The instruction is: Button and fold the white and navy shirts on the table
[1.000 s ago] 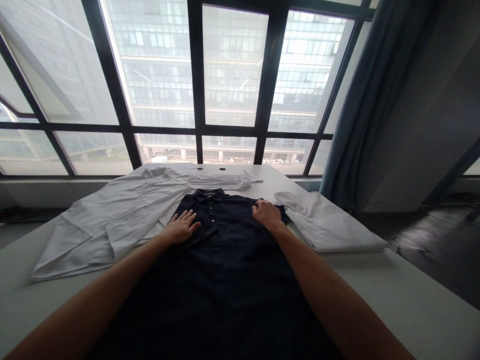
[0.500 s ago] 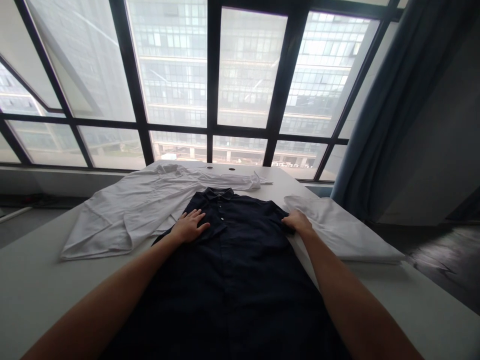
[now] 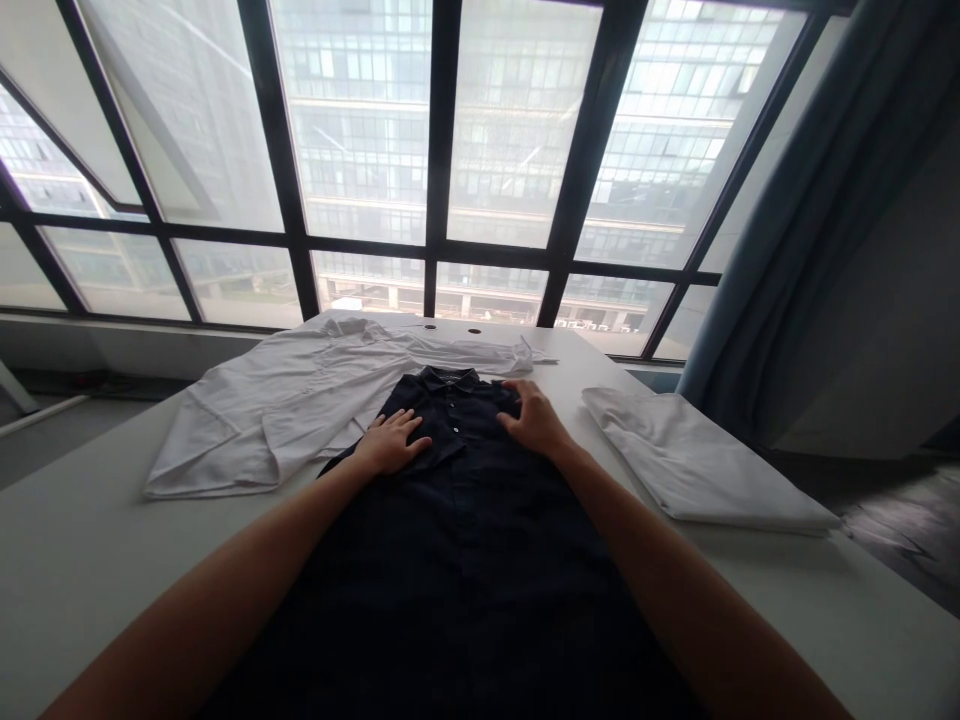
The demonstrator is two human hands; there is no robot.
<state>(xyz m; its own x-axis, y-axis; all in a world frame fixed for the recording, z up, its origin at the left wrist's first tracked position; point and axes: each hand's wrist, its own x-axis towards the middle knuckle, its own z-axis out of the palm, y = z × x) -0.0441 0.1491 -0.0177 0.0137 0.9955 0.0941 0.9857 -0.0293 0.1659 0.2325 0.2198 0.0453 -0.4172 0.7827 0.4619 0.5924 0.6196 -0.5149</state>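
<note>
A dark navy shirt lies front up on the white table, its collar toward the window and light buttons down the placket. My left hand rests flat on the shirt's left chest with fingers spread, over a sleeve folded inward. On the other side of the chest, my right hand is curled with fingertips and thumb closed around the short sleeve, which is turned in toward the collar. Part of that sleeve is hidden behind the fingers. The shirt's lower part runs toward me between my forearms.
A white shirt lies spread at the left, one sleeve reaching behind the dark collar. At the right is a folded white garment. The white table ends near the window. A blue curtain hangs at the right.
My right hand has moved left from the shirt's outer right edge to its chest, bringing the sleeve inward. My left hand stays on the shirt. The view has shifted slightly.
</note>
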